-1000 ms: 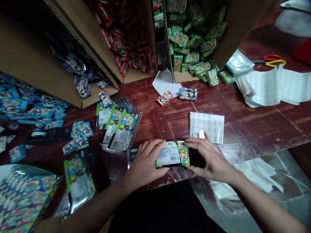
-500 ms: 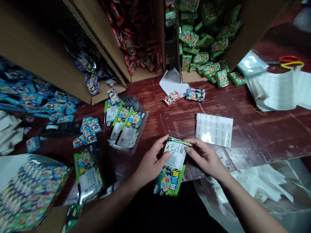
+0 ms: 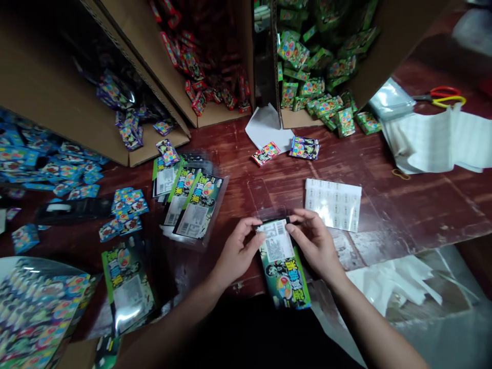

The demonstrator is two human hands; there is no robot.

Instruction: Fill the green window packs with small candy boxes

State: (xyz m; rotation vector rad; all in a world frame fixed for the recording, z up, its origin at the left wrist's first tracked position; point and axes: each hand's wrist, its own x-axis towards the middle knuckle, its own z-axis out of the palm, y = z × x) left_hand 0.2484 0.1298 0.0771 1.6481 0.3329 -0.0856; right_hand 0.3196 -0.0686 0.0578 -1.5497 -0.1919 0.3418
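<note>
A green-and-black printed candy pouch (image 3: 285, 277) with a white label hangs tilted over the table's front edge, its clear plastic end pointing away from me. At its far left corner my left hand (image 3: 239, 250) pinches with thumb and fingers. The far right corner is held by my right hand (image 3: 317, 245), thumb on top. Whatever is inside the pouch is hidden. Just beyond my right hand lies a sheet of round stickers (image 3: 333, 202). Several similar pouches (image 3: 200, 205) overlap to the left, with another pouch (image 3: 128, 282) nearer me.
Cardboard boxes hold purple packets (image 3: 128, 128), red packets (image 3: 196, 72) and green packets (image 3: 323, 105). Blue packets (image 3: 49, 164) pile up at far left. A red packet (image 3: 266, 153) and purple packets (image 3: 304, 147) lie mid-table. Scissors (image 3: 442, 97) and white paper sheets (image 3: 426, 141) are at right.
The pouch has swung from lying crosswise to pointing toward me. A green packet at its open end has gone out of sight. Both hands have shifted to its far corners.
</note>
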